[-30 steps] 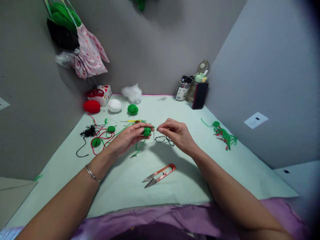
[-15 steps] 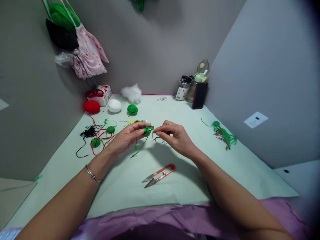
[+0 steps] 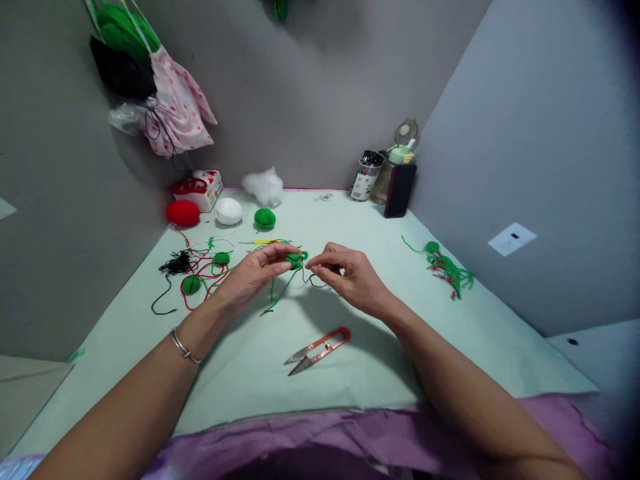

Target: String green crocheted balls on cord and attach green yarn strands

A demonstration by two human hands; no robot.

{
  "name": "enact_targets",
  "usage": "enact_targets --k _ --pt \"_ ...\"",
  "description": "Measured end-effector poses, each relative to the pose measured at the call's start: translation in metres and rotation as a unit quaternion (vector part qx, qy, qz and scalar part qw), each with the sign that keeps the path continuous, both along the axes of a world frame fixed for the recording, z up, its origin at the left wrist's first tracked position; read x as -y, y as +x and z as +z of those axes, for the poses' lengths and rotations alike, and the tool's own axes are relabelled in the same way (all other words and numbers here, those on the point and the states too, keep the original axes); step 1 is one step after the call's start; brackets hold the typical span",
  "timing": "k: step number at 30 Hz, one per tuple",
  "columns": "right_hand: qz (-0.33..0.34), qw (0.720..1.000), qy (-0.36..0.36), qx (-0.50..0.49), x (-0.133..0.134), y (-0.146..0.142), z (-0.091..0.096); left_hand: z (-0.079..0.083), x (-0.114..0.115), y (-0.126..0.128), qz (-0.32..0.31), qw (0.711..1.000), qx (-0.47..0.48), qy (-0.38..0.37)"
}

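Between the thumb and fingers of my left hand (image 3: 260,272) is a small green crocheted piece (image 3: 295,261). Loose green yarn tails hang from it toward the table. My right hand (image 3: 347,270) is pinched just to the right of the piece, its fingertips a short gap away. What that pinch holds is too small to make out; a thin dark thread (image 3: 316,280) loops below the fingertips. Nearer to me, a pair of orange-handled thread snips (image 3: 320,350) lies on the table with its blades apart.
On the left are a black yarn tangle (image 3: 176,262), red strands and small green pieces (image 3: 191,285). Behind stand red (image 3: 183,213), white (image 3: 229,211) and green (image 3: 265,219) yarn balls, and white stuffing (image 3: 264,187). Rightward are a phone (image 3: 401,191) and green-red crocheted pieces (image 3: 450,270).
My right fingertips have drawn slightly away from the green piece. The pale, shiny tip seen between them and the piece no longer shows. My left hand has hardly moved.
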State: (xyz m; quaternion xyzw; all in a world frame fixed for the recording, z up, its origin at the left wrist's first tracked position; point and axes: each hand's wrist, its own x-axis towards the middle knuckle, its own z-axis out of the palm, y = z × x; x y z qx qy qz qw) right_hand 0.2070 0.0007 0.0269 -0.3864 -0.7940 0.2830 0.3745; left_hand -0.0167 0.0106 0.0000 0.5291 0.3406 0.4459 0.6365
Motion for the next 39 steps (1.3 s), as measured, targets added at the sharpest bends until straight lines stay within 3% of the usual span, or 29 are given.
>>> enact_targets --k 28,39 --pt "-0.007 0.999 0.009 0.038 0.001 -0.001 -0.003 -0.006 -0.002 0.001 0.024 0.998 -0.037 0.046" --pt "0.006 1.0 -0.021 -0.002 -0.002 -0.001 -0.001 0.004 0.008 0.012 0.078 0.993 -0.022 0.089"
